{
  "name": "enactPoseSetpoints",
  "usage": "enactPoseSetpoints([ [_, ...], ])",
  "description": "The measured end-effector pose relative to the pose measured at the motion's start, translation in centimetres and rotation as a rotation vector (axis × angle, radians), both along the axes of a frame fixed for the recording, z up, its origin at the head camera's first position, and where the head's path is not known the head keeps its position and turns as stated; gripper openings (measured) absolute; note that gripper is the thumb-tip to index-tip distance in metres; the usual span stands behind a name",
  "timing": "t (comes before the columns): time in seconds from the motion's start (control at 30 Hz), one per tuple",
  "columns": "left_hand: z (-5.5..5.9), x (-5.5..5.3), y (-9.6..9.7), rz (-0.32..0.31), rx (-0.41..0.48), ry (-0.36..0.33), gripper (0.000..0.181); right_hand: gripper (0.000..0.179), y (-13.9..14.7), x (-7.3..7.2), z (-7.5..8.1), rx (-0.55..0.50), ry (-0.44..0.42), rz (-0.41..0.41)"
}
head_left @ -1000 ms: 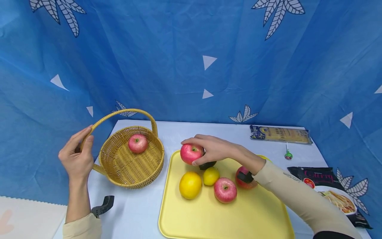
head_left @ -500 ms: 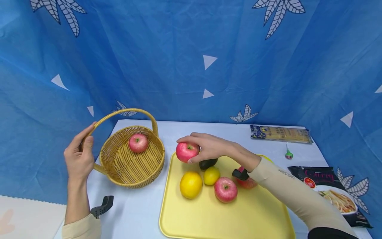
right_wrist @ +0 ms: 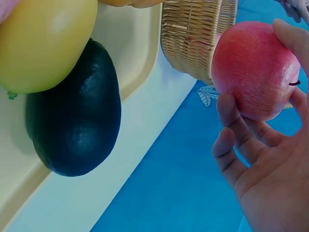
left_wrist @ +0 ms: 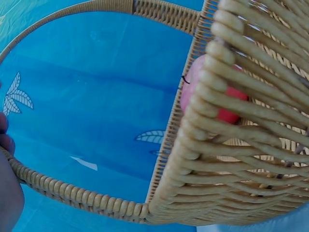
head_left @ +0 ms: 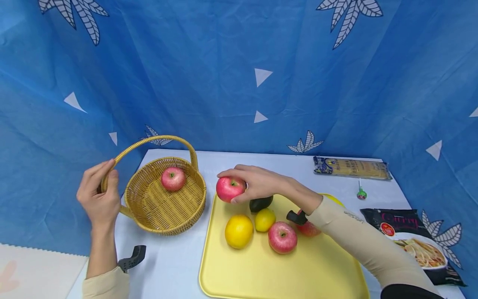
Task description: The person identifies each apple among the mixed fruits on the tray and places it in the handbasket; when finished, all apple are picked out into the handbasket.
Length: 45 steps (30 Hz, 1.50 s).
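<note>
My left hand (head_left: 98,192) grips the arched handle (head_left: 149,140) of a wicker basket (head_left: 190,211) at the left of the table. One pink-red apple (head_left: 173,179) lies inside the basket; through the weave of the wall that apple (left_wrist: 231,101) shows in the left wrist view. My right hand (head_left: 261,182) holds another red apple (head_left: 230,189) between thumb and fingers, raised above the far left corner of the yellow tray (head_left: 239,278). In the right wrist view the held apple (right_wrist: 256,70) has its stem toward the palm, with the basket (right_wrist: 188,38) beyond it.
On the tray are an orange (head_left: 239,231), a lemon (head_left: 264,220), a dark avocado (head_left: 260,204) and an apple (head_left: 282,237). Another apple (head_left: 309,228) is partly covered by my right wrist. Noodles (head_left: 351,167), a lollipop (head_left: 361,193) and a black curry packet (head_left: 414,241) lie at right.
My right hand has moved slightly left toward the basket with the apple, uncovering more of the avocado. The left hand keeps its grip on the handle, and the basket stays in place.
</note>
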<state>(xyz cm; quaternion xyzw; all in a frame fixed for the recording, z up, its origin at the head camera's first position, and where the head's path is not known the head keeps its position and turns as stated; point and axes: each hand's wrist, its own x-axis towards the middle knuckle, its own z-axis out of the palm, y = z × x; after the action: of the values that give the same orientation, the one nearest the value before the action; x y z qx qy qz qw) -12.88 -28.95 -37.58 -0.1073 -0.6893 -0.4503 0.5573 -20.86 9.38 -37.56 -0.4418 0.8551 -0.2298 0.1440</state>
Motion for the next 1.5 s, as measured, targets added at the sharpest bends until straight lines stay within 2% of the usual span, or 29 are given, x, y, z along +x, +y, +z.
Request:
enactPoseSetpoints([
  [0.2,-0.7,-0.6,-0.4,0.083,-0.011,0.031,0.014,0.073,-0.7,0.0,0.1,-0.005,0.007,0.013],
  [0.37,-1.5,-1.0,-1.1,0.101,-0.002,0.039,0.013,0.073,-1.3,0.0,0.2,-0.016,0.001,0.017],
  [0.5,-1.6,-1.1,-1.3,0.112,0.018,0.049,0.012,0.073,-1.9,0.0,0.3,-0.021,0.002,0.024],
  [1.0,-0.6,-0.8,-0.1,0.103,0.099,0.102,0.013,0.073,-3.6,0.0,0.7,-0.055,0.011,0.057],
  [1.2,-0.7,-0.7,-0.2,0.061,0.122,0.076,0.015,0.071,-3.9,0.2,0.8,-0.048,-0.011,0.059],
  [1.33,-1.0,-0.7,-0.7,0.06,0.124,0.056,0.016,0.071,-4.2,0.1,0.8,-0.045,-0.018,0.06],
  [1.5,-0.9,-0.7,-0.7,0.053,0.127,0.061,0.016,0.071,-4.5,0.0,0.8,-0.049,-0.008,0.068],
])
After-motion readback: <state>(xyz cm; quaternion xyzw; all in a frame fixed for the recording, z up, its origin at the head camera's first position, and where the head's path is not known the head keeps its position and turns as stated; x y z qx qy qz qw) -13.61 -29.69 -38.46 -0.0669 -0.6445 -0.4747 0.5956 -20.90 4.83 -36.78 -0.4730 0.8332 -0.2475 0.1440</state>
